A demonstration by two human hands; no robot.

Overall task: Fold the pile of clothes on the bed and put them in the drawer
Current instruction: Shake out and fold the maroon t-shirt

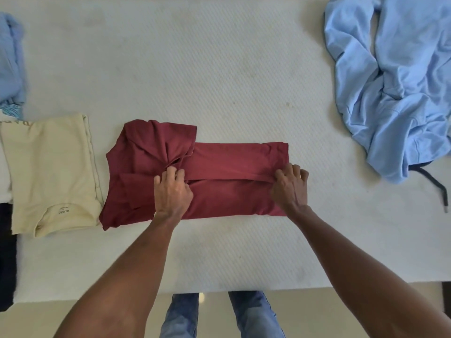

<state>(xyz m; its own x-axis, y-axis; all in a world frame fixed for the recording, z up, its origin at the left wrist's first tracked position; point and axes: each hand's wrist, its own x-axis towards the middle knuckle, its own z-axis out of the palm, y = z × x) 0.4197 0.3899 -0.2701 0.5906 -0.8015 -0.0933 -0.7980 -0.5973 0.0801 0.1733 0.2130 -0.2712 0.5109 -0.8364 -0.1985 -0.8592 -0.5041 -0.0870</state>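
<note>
Both hands pinched one folded edge of the maroon shirt [219, 167] on the white bed [195, 69]: left hand [172, 191] near its bunched sleeve, right hand [290, 186] at the hem corner. Fingertips were tucked under cloth. Beside it lay a cream shirt [51, 172]; a crumpled blue garment [395, 81] was cut off at the frame's edge.

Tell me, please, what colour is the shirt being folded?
The shirt is dark red, maroon, plain with no print, seen in the head view.

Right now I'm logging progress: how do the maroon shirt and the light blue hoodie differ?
The maroon shirt lies flat, partly folded, both hands gripping its fold; the light blue hoodie lies crumpled and untouched. The shirt is near the bed's front edge, the hoodie at the far right. Both rest on the white mattress.
</note>
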